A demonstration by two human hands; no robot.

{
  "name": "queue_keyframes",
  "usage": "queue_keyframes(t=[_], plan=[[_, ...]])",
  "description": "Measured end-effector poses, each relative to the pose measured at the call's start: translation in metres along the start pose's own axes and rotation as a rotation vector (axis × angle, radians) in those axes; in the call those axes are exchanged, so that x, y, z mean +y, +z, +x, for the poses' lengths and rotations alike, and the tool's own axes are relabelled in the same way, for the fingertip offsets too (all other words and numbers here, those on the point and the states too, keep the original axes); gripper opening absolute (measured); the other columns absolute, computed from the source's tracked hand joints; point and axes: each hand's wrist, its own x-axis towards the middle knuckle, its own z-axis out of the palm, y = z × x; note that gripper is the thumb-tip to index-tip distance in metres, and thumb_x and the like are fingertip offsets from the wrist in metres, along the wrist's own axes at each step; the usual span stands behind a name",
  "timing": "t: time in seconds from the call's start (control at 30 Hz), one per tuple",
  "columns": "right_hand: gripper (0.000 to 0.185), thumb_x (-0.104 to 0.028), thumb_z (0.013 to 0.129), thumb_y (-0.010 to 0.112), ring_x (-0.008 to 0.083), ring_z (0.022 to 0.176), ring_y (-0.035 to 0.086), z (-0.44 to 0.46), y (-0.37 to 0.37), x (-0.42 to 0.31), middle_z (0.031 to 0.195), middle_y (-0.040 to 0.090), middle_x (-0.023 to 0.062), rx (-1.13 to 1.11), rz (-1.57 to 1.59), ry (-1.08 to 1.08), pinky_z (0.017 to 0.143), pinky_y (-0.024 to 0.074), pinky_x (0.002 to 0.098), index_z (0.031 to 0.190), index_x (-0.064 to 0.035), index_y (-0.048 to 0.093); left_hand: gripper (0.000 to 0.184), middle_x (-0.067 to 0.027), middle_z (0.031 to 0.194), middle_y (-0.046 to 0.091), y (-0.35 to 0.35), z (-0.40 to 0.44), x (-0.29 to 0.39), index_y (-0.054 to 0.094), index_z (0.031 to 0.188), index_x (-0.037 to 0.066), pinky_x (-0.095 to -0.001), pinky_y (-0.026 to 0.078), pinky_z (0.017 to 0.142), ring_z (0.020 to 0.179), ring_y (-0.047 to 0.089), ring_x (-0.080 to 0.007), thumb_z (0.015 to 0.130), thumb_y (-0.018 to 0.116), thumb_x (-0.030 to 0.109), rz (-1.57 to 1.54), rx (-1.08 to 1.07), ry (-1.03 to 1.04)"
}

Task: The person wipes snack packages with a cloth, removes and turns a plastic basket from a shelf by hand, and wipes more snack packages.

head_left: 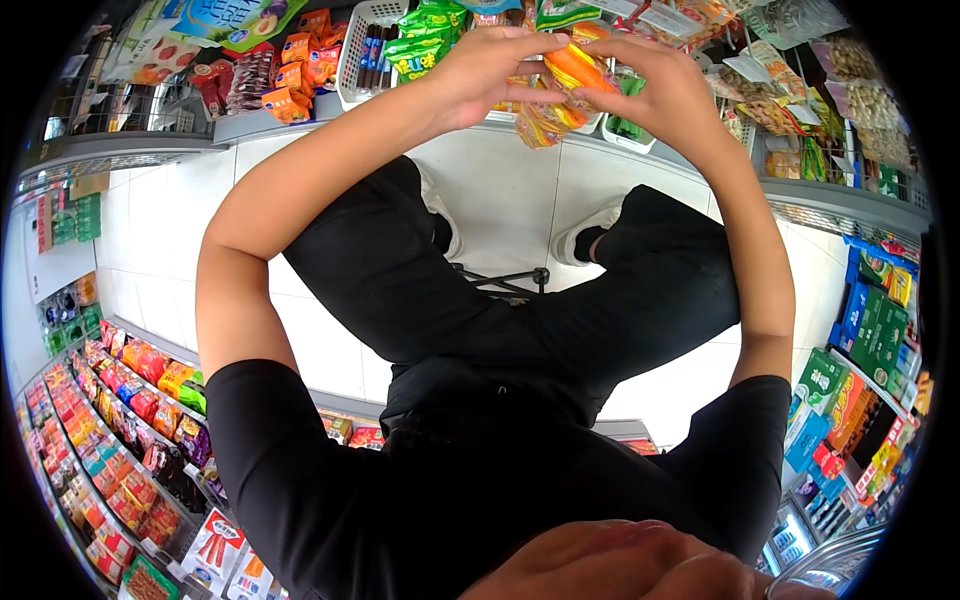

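Observation:
Between my two hands is an orange and yellow packet point(578, 68), held at the top middle of the head view. My left hand point(490, 75) grips its left side with the fingers stretched toward it. On its right side, my right hand point(655, 85) pinches it between thumb and fingers. Clear-wrapped orange and yellow packets point(545, 120) hang or lie just below it, over the shelf's front edge. Green packets point(415, 55) stand in a white basket point(352, 60) left of my left hand. Another white basket point(628, 138) with green packets is partly hidden under my right hand.
Orange packets point(290, 90) lie on the shelf at the upper left; bagged snacks point(780, 105) fill the upper right. Stocked shelves point(120, 440) run down the left, and boxes point(850, 400) stand at the right. My legs spread over a white tiled floor point(500, 190).

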Motion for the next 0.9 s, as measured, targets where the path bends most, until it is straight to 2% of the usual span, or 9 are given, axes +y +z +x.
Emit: queue_keyframes(t=[0.1,0.2,0.57,0.6,0.67,0.7,0.77,0.87,0.9], plan=[[0.046,-0.042,0.083,0.080,0.0317,0.086,0.072,-0.001,0.005,-0.001,0.100,0.076,0.0088,0.149,-0.080,-0.075,0.075,0.0577,0.0402,0.114,-0.0090,0.075,0.031,-0.0086,0.121,0.064,0.002,-0.002,0.000,0.066,0.114,0.001,-0.0384,0.061,0.100,0.116,0.063,-0.0206,0.097,0.073,0.025,-0.052,0.008,0.030],[0.040,-0.039,0.087,0.077,0.0305,0.083,0.072,-0.002,0.002,-0.008,0.101,0.076,0.0084,0.126,-0.112,-0.092,0.071,0.0576,0.0391,0.113,-0.0091,0.076,0.030,-0.0104,0.121,0.064,0.002,-0.004,0.002,0.065,0.111,-0.002,-0.0369,0.062,0.099,0.116,0.063,-0.0217,0.096,0.075,0.022,-0.089,0.017,0.036],[0.026,-0.031,0.094,0.072,0.0325,0.075,0.071,-0.003,0.020,0.013,0.089,0.075,0.0117,0.186,0.027,-0.002,0.067,0.0565,0.0390,0.111,-0.0130,0.079,0.037,-0.0115,0.121,0.063,-0.009,0.005,-0.003,0.065,0.117,-0.002,-0.0358,0.062,0.098,0.120,0.061,-0.0218,0.096,0.074,0.027,0.015,-0.014,0.062],[0.025,-0.030,0.094,0.071,0.0327,0.074,0.071,-0.003,0.021,0.015,0.088,0.075,0.0118,0.206,0.049,-0.001,0.067,0.0565,0.0389,0.110,-0.0135,0.079,0.040,-0.0120,0.122,0.063,-0.011,0.006,-0.003,0.065,0.119,-0.001,-0.0363,0.060,0.100,0.122,0.060,-0.0221,0.095,0.076,0.029,0.050,-0.020,0.073],[0.027,-0.027,0.095,0.073,0.0267,0.082,0.073,-0.005,0.013,0.015,0.099,0.076,0.0145,0.105,0.073,0.125,0.073,0.0567,0.0346,0.114,-0.0075,0.077,0.046,-0.0128,0.124,0.063,-0.016,0.009,-0.002,0.064,0.122,0.000,-0.0375,0.057,0.102,0.125,0.059,-0.0226,0.092,0.079,0.032,0.119,-0.033,0.097],[0.028,-0.025,0.096,0.073,0.0236,0.086,0.074,-0.004,0.009,0.015,0.105,0.077,0.0158,0.055,0.084,0.187,0.077,0.0568,0.0325,0.115,-0.0044,0.076,0.055,-0.0122,0.129,0.063,-0.027,0.016,-0.006,0.058,0.132,0.003,-0.0407,0.056,0.103,0.125,0.061,-0.0261,0.095,0.072,0.041,0.197,-0.075,0.082],[0.029,-0.025,0.096,0.073,0.0189,0.084,0.073,-0.004,0.006,0.018,0.102,0.077,0.0148,0.094,0.175,0.192,0.077,0.0562,0.0310,0.116,-0.0041,0.076,0.072,-0.0110,0.139,0.062,-0.051,0.033,-0.018,0.046,0.150,0.009,-0.0471,0.054,0.103,0.123,0.064,-0.0330,0.099,0.058,0.058,0.352,-0.158,0.054],[0.030,-0.026,0.097,0.073,0.0134,0.084,0.070,-0.004,0.000,0.020,0.100,0.078,0.0124,0.114,0.279,0.228,0.078,0.0552,0.0290,0.117,-0.0039,0.076,0.062,-0.0138,0.128,0.063,-0.046,0.029,-0.013,0.061,0.129,0.001,-0.0386,0.050,0.108,0.129,0.058,-0.0244,0.086,0.084,0.040,0.813,-0.094,0.271],[0.031,-0.026,0.097,0.073,0.0118,0.084,0.069,-0.004,-0.001,0.020,0.100,0.078,0.0115,0.114,0.309,0.245,0.078,0.0549,0.0284,0.118,-0.0039,0.075,0.063,-0.0130,0.131,0.063,-0.048,0.028,-0.014,0.060,0.132,0.002,-0.0393,0.046,0.110,0.130,0.057,-0.0244,0.087,0.084,0.038,0.872,-0.138,0.254]])
